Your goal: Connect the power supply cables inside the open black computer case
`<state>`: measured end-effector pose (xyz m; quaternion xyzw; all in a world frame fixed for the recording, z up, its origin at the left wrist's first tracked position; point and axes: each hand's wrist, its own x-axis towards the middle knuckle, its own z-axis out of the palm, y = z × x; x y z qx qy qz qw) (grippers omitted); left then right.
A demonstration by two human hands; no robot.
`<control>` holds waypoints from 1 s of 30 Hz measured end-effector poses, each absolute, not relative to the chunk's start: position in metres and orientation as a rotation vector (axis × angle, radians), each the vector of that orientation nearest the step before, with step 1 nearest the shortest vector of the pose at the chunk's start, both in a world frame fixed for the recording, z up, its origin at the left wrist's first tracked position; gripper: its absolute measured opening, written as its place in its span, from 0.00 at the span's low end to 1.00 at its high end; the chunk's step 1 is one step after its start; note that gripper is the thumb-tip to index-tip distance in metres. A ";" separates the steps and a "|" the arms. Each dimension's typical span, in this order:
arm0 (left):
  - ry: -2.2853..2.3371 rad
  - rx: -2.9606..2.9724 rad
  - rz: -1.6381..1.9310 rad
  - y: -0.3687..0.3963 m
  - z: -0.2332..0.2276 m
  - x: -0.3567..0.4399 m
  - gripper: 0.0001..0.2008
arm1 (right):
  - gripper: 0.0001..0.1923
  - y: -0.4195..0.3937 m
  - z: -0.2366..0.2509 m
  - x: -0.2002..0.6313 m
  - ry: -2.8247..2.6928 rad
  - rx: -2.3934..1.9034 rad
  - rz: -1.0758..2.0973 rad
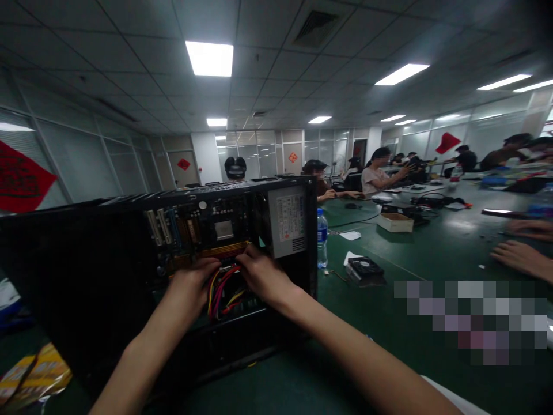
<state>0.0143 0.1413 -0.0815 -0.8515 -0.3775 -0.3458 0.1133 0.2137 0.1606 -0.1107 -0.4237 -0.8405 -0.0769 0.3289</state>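
Left hand [196, 282], right hand [259, 274] crowd cables [222, 291] inside case [309, 242].

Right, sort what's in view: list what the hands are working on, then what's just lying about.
In hand:
left hand and right hand, both on the bundle of red and yellow wires
open black metal computer case
grey power supply box

Lying about:
clear plastic water bottle
black cooling fan
yellow snack wrapper

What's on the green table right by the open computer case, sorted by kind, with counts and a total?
Open computer case, both hands inside among its coloured cables: 1
Water bottle: 1
Loose cooling fan: 1
White paper scraps: 2
Total: 5
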 end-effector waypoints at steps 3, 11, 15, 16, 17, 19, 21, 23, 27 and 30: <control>-1.178 -2.516 -0.959 0.147 -0.085 0.010 0.13 | 0.10 0.161 -0.111 0.214 -2.206 -1.221 -0.180; -1.339 -2.550 -0.809 0.161 -0.103 0.006 0.10 | 0.09 0.156 -0.110 0.213 -2.277 -1.296 -0.166; -1.377 -2.509 -0.714 0.170 -0.108 0.002 0.10 | 0.09 0.155 -0.110 0.212 -2.293 -1.285 -0.140; -1.399 -2.505 -0.666 0.170 -0.108 0.003 0.11 | 0.09 0.155 -0.110 0.212 -2.296 -1.277 -0.132; -1.427 -2.500 -0.615 0.169 -0.107 0.004 0.11 | 0.09 0.155 -0.110 0.212 -2.298 -1.271 -0.129; -1.502 -2.482 -0.525 0.165 -0.104 0.008 0.12 | 0.09 0.155 -0.110 0.213 -2.303 -1.265 -0.127; -1.604 -2.428 -0.481 0.159 -0.099 0.013 0.13 | 0.10 0.156 -0.111 0.213 -2.308 -1.263 -0.126; -1.733 -2.368 -0.470 0.153 -0.094 0.016 0.15 | 0.10 0.156 -0.111 0.213 -2.315 -1.268 -0.119; -1.993 -2.384 -0.318 0.140 -0.083 0.015 0.24 | 0.10 0.155 -0.109 0.214 -2.330 -1.294 -0.112; -2.092 -2.362 -0.186 0.133 -0.078 0.012 0.25 | 0.10 0.153 -0.107 0.214 -2.327 -1.298 -0.112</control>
